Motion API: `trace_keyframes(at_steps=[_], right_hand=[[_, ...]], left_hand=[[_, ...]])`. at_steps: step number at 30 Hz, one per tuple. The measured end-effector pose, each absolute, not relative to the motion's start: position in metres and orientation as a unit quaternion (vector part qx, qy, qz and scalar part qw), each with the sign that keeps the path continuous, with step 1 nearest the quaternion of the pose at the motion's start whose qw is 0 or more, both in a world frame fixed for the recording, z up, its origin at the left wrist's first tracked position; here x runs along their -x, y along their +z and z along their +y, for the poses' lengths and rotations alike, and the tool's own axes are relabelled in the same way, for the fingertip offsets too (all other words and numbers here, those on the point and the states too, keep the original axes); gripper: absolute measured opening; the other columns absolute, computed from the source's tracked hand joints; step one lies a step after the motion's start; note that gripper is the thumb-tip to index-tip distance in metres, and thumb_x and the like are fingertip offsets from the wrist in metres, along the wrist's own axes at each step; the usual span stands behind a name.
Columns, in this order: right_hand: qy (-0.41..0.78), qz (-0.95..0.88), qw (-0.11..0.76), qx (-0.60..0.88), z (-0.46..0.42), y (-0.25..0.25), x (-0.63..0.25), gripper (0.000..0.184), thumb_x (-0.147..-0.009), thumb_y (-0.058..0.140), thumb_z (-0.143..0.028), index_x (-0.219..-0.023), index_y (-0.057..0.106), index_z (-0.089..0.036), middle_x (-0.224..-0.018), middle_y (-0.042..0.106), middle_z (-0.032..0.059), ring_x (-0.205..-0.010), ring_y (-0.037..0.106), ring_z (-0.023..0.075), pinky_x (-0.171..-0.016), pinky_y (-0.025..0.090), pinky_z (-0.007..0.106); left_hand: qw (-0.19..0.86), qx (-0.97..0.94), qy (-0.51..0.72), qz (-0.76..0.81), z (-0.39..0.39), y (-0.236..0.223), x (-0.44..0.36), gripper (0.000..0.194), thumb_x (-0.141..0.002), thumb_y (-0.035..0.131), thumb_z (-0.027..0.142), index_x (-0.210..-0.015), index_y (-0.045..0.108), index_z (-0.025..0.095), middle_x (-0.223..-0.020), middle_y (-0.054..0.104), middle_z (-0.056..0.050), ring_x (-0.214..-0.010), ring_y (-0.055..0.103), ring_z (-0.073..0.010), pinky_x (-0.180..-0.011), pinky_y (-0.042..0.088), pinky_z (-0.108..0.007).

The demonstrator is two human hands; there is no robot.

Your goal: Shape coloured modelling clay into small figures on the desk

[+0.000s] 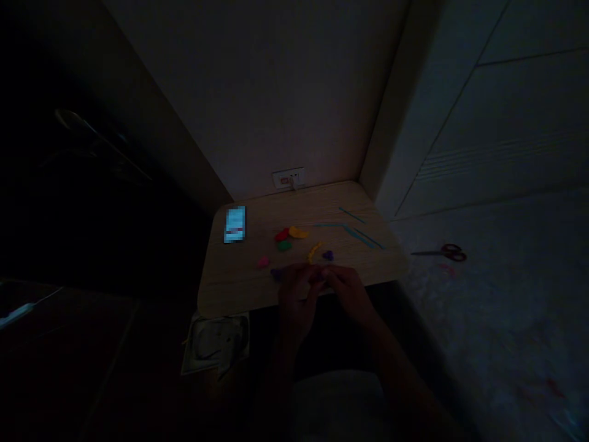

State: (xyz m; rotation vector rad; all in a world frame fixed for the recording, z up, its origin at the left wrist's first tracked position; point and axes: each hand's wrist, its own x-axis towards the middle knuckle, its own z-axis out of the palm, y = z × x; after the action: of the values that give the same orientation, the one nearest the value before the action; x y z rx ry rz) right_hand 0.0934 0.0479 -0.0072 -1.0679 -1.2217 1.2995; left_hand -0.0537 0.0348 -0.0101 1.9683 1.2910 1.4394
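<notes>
Over the front edge of the table, my left hand [297, 298] and my right hand [350, 293] meet with fingertips pinched together. Between them is a small dark pinkish lump [324, 274], apparently modelling clay, mostly covered by the fingers. Beside my left hand lies a dark purple lump [277, 274]. Just beyond the fingers are a yellow bumpy clay strip [315, 252] and a small purple clay piece [328, 255]. Farther back sit red clay [281, 234], orange-yellow clay [299, 232] and green clay [284, 245]. Pink clay [263, 263] rests to the left.
A lit phone [235, 224], its screen blurred, lies at the table's [239, 288] left. Thin blue-green tools [359, 237] lie at the right. Scissors [445, 252] rest on a pale surface beyond the right edge. A wall socket [289, 178] holds a plug. The room is dim.
</notes>
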Motion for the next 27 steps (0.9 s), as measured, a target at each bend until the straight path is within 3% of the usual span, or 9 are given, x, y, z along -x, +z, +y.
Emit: trace_keyframes(at_steps=[5,13,19,22,27], right_hand=[[0.53,-0.533,0.488,0.443,0.046,-0.008,-0.09,0.051,-0.089,0.062,-0.068,-0.079,0.081,-0.022,-0.078,0.079,0.0042,-0.072,0.073,0.0229,-0.071,0.062,0.035],[0.566,-0.532,0.482,0.407,0.039,-0.01,-0.08,0.066,-0.095,0.049,-0.075,-0.08,0.082,-0.02,-0.075,0.079,0.0053,-0.073,0.075,0.0231,-0.076,0.063,0.037],[0.566,-0.475,0.522,0.425,0.044,-0.009,-0.09,0.073,-0.092,0.046,-0.083,-0.093,0.083,-0.02,-0.084,0.081,0.0103,-0.081,0.078,0.0281,-0.075,0.064,0.04],[0.568,-0.461,0.532,0.426,0.045,-0.011,-0.092,0.069,-0.093,0.049,-0.08,-0.095,0.083,-0.019,-0.086,0.082,0.0106,-0.079,0.078,0.0278,-0.074,0.063,0.039],[0.564,-0.462,0.535,0.428,0.045,-0.012,-0.092,0.07,-0.093,0.049,-0.08,-0.094,0.082,-0.019,-0.086,0.082,0.0107,-0.075,0.077,0.0259,-0.073,0.063,0.039]], left_hand=[[0.193,-0.71,0.503,0.455,0.035,-0.012,0.058,0.026,-0.095,0.066,0.022,-0.119,0.074,0.028,-0.108,0.073,-0.007,-0.1,0.068,-0.0231,-0.089,0.057,-0.038],[0.19,-0.665,0.556,0.462,0.032,-0.01,0.059,0.014,-0.097,0.065,0.025,-0.102,0.077,0.024,-0.099,0.078,-0.005,-0.094,0.072,-0.0201,-0.086,0.058,-0.033],[0.234,-0.577,0.566,0.541,0.031,-0.01,0.066,0.037,-0.105,0.045,0.037,-0.105,0.078,0.019,-0.098,0.081,-0.008,-0.094,0.076,-0.0228,-0.09,0.058,-0.035],[0.266,-0.543,0.585,0.54,0.032,-0.008,0.063,0.028,-0.1,0.056,0.035,-0.098,0.079,0.02,-0.093,0.082,-0.007,-0.09,0.076,-0.0221,-0.089,0.059,-0.035],[0.331,-0.466,0.628,0.529,0.033,-0.007,0.057,0.011,-0.078,0.082,0.03,-0.084,0.081,0.021,-0.086,0.082,-0.006,-0.085,0.078,-0.0223,-0.085,0.061,-0.034]])
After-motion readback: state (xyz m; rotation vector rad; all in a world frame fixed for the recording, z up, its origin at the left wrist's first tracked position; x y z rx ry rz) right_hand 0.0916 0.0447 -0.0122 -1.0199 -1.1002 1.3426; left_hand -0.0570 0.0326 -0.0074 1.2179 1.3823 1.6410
